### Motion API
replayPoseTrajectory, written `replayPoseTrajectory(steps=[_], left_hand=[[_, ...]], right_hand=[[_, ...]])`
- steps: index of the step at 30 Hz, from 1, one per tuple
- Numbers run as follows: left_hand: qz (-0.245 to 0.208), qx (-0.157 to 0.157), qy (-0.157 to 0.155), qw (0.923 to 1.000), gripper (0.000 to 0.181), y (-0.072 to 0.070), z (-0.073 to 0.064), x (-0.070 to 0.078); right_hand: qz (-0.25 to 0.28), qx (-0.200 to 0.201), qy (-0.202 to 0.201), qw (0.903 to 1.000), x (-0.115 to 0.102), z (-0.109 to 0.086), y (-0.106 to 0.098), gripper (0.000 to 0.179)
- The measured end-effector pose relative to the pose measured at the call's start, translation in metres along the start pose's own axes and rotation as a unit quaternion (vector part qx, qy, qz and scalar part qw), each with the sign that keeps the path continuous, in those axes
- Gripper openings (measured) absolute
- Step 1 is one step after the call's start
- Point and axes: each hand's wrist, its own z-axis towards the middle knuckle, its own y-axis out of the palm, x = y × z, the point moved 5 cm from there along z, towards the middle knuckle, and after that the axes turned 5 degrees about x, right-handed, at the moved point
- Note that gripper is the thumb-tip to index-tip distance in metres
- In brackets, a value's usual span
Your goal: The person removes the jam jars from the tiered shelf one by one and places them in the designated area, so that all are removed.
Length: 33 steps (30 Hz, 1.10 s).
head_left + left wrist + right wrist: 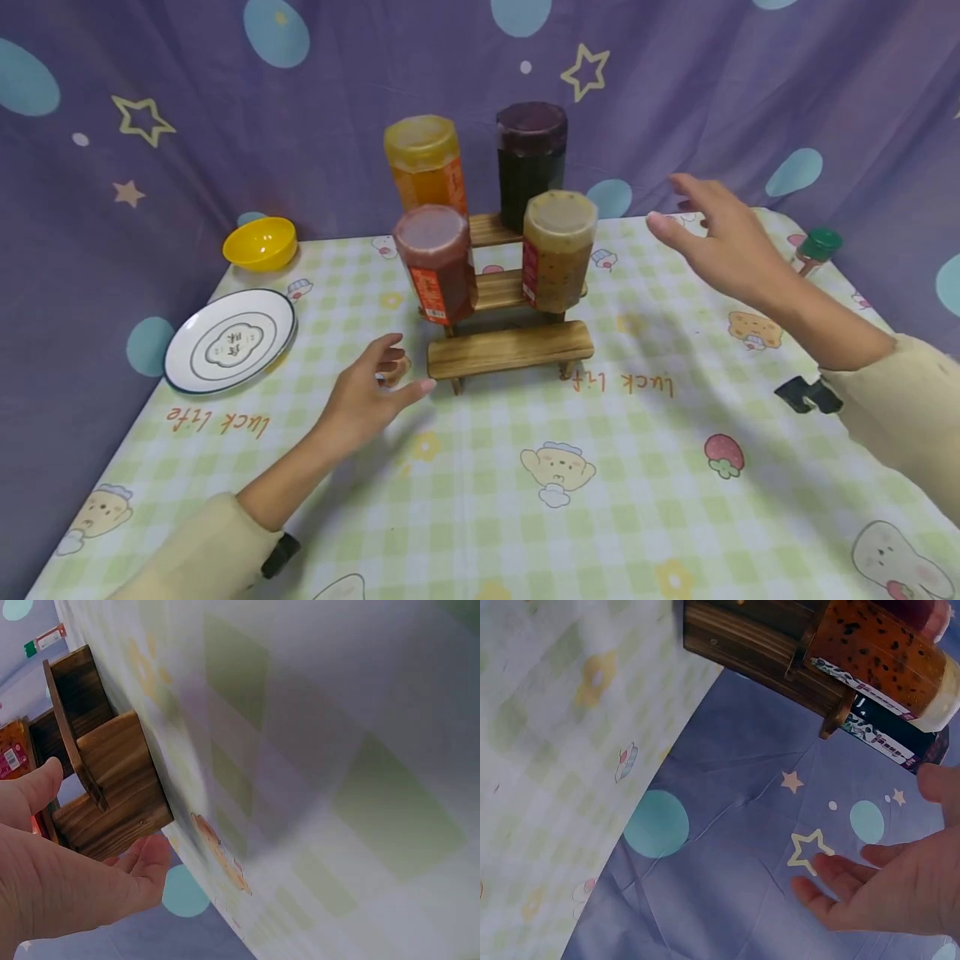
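A stepped wooden rack [510,348] stands mid-table, its lowest step bare. On the middle step are a pinkish-red jar [442,271] and a tan, speckled jar [557,250]. Behind them, higher up, stand an orange-yellow jar [427,171] and a dark purple-black jar [531,167]. My left hand [367,392] is by the rack's left front end, fingers loosely bent and holding nothing; whether it touches the wood I cannot tell. The left wrist view shows that hand [82,877] beside the rack's end [120,780]. In the air to the right, my right hand [723,237] is spread, with nothing in it.
At the left of the table lie a white plate [191,360] with a dark rim and a yellow bowl [261,246] behind it. A small green-capped shaker [817,247] stands at the far right, partly behind the right forearm. A purple curtain [337,117] hangs behind the checked tablecloth [480,533].
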Motion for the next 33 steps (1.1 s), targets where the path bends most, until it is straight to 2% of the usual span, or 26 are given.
replayPoseTrajectory(steps=[5, 8, 13, 18, 23, 33], left_hand=[[-0.036, -0.017, -0.023, 0.999, 0.082, 0.006, 0.002, 0.0], [-0.068, -0.026, -0.034, 0.9968, 0.085, 0.012, 0.004, -0.001], [-0.123, -0.031, -0.051, 0.9905, 0.087, 0.021, 0.006, -0.002], [-0.163, -0.047, -0.067, 0.9833, 0.088, 0.029, 0.006, -0.004], [-0.179, -0.051, -0.076, 0.9794, 0.086, 0.034, 0.006, -0.006], [-0.198, -0.03, -0.082, 0.9763, 0.077, 0.04, 0.006, -0.003]], right_hand=[[0.072, 0.031, -0.005, 0.9969, -0.005, 0.009, 0.0, 0.056], [0.107, 0.032, 0.003, 0.9937, -0.009, 0.016, 0.001, 0.056], [0.148, 0.009, 0.018, 0.9888, -0.016, 0.027, 0.003, 0.059], [0.159, -0.021, 0.029, 0.9866, -0.024, 0.037, 0.003, 0.061], [0.175, -0.037, 0.029, 0.9834, -0.033, 0.047, 0.005, 0.065], [0.217, -0.059, 0.022, 0.9742, -0.051, 0.063, 0.014, 0.069]])
